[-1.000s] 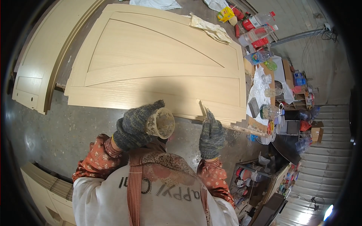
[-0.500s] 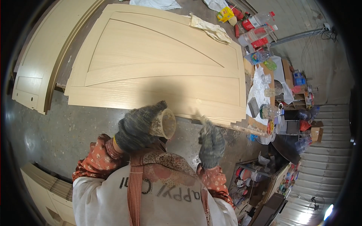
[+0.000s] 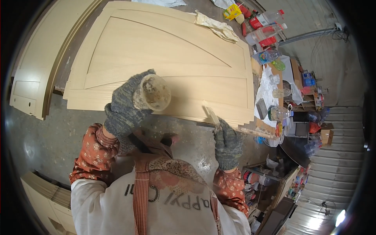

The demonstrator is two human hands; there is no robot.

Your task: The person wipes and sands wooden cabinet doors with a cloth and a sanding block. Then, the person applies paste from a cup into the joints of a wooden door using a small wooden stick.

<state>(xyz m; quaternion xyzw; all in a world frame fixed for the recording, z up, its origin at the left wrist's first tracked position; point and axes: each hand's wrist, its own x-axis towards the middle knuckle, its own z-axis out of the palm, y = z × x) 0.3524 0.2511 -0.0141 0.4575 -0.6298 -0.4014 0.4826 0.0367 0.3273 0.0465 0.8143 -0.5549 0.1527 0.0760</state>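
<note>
A wide fisheye, the left of a pair worn on the head, looks steeply down and ahead. Left grip (image 3: 131, 102) and right grip (image 3: 228, 145) sit close, around mid-frame. The wearer's white top (image 3: 172, 221) takes up the lower middle behind them; the panelled door (image 3: 156, 47) spreads beyond. Farther off, right of the right grip, the corrugated wall (image 3: 333, 164) runs toward the dark rim.

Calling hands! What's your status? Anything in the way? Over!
Gray-gloved left hand: gripping translucent round plastic cup. Gray-gloved right hand: holding flat, pale tool by near edge of cream, grooved panel. Crumpled cream cloth on panel's far edge.
</note>
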